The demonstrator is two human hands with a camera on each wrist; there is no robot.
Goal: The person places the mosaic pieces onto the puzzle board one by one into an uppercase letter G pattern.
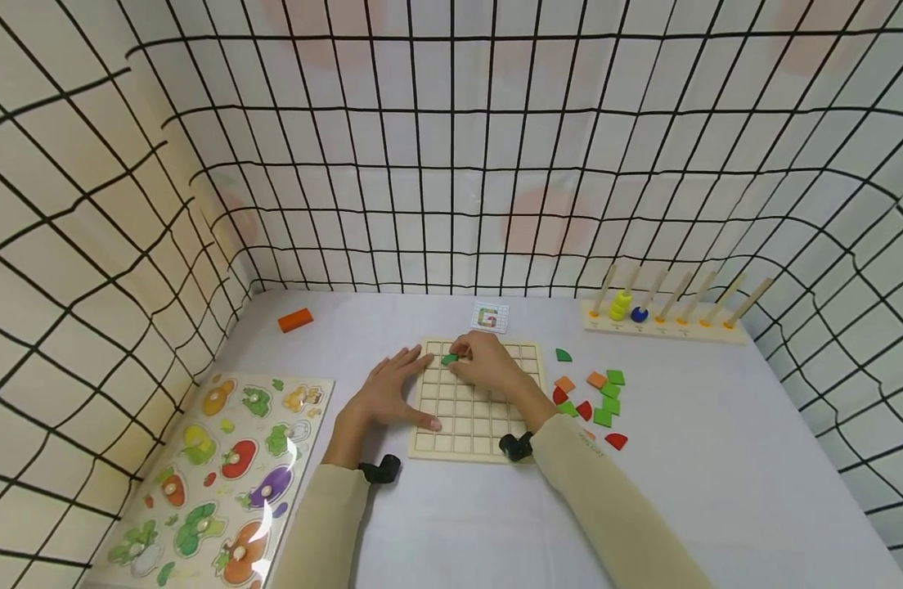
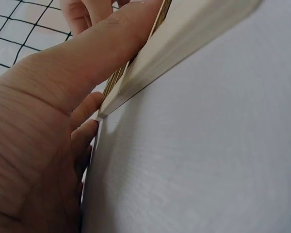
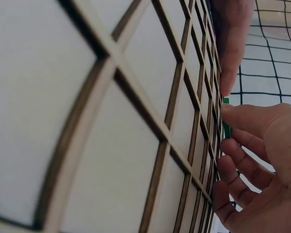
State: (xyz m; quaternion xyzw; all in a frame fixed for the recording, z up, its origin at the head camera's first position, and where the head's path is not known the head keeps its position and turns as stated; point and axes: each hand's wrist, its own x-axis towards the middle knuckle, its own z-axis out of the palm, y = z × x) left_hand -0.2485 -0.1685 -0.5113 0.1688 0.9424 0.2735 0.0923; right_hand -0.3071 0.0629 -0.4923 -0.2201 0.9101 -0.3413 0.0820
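A pale wooden grid board [image 1: 459, 427] lies on the white table in front of the person. At its far left part, the right hand [image 1: 488, 366] pinches a small green piece [image 1: 449, 359] between thumb and fingers, right at the grid. In the right wrist view the green piece [image 3: 227, 130] shows edge-on, partly hidden by the thumb. The left hand [image 1: 391, 394] is spread along the board's left side, fingertips at the upper left edge and thumb resting on the lower left squares. Seen from the left wrist, the thumb [image 2: 102, 51] lies over the board's rim.
Loose green squares [image 1: 611, 405], orange squares [image 1: 596, 379], red quarter-rounds [image 1: 617, 442] and a green quarter-round [image 1: 563, 355] lie right of the board. A pattern card [image 1: 490, 316] lies behind it. Further out are a peg stand [image 1: 665, 327], an orange block [image 1: 295, 320] and a vegetable puzzle [image 1: 223, 483].
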